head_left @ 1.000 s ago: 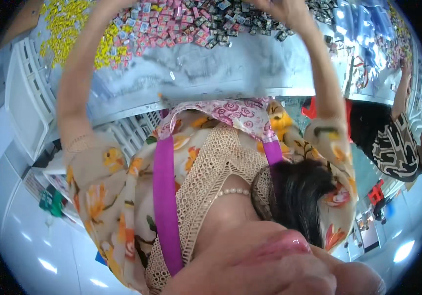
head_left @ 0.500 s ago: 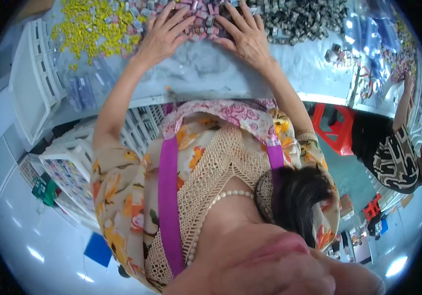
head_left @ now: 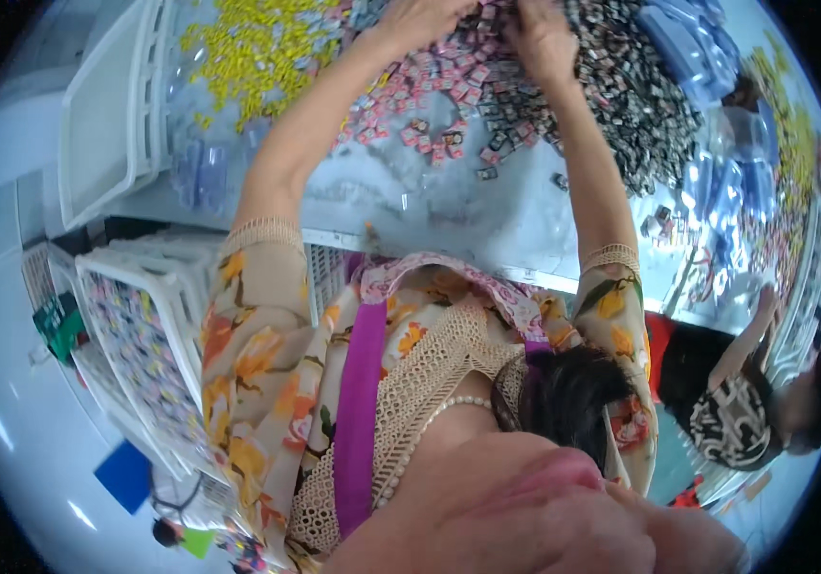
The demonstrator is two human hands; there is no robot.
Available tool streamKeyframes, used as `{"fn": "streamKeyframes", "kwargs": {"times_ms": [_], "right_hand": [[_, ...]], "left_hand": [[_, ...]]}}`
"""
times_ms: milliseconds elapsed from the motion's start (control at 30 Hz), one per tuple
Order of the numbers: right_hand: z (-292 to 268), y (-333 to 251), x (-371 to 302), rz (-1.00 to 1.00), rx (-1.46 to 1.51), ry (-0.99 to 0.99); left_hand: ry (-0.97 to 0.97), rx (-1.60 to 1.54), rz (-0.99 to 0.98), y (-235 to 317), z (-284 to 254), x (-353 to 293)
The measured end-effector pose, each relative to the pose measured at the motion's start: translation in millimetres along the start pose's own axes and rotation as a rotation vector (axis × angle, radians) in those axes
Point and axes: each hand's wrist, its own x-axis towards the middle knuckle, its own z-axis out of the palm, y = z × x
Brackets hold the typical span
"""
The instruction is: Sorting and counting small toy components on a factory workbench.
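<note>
Both my arms stretch to the far part of the table (head_left: 334,196), over a pile of small pieces. My left hand (head_left: 425,19) lies at the top edge of the view on the pink pieces (head_left: 420,81), fingers stretched out and partly cut off. My right hand (head_left: 543,43) is over the border of the pink pieces and the black pieces (head_left: 645,120); its fingers are blurred, and whether it holds anything is hidden. Yellow pieces (head_left: 248,53) are heaped to the left of my left forearm.
Clear plastic trays (head_left: 693,53) are stacked at the right of the pile, with another clear tray (head_left: 198,177) at the left. A white crate (head_left: 104,120) stands at the left table end. White racks (head_left: 133,316) hold colourful pieces beside me. Another person (head_left: 736,411) works at the right.
Both hands have reached farther away over the pile; the fingers were spread on the pink pieces before. The view has shifted, showing more of the pile, with pink and black pieces spread nearer me.
</note>
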Motion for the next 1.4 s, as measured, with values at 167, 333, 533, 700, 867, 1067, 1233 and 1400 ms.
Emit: {"fn": "streamKeyframes", "kwargs": {"times_ms": [167,333,533,700,867,1067,1233,1400], "right_hand": [[-41,36,4,0.117,-0.085,-0.085],[-52,-78,-15,0.057,0.287,-0.172],[28,-215,-10,-0.474,0.449,-0.305],[94,-211,20,-0.419,0.226,-0.170],[123,-226,37,-0.248,0.236,-0.308],[135,-213,50,-0.123,0.315,-0.369],[108,-224,65,-0.115,0.360,-0.408],[151,-215,62,-0.039,0.578,-0.319]], "left_hand": [[0.068,-0.434,-0.384,-62,-72,-30],[0.057,-0.252,-1.186,-195,-88,-189],[0.037,0.095,-1.310,-250,-47,-260],[-0.099,0.373,-1.136,-197,-8,-201],[-0.105,0.352,-1.185,-166,-3,-181],[0.036,0.188,-1.095,-136,-33,-179],[0.096,0.219,-1.164,-148,-16,-233],[0.410,-0.071,-1.187,-155,14,-193]]}}
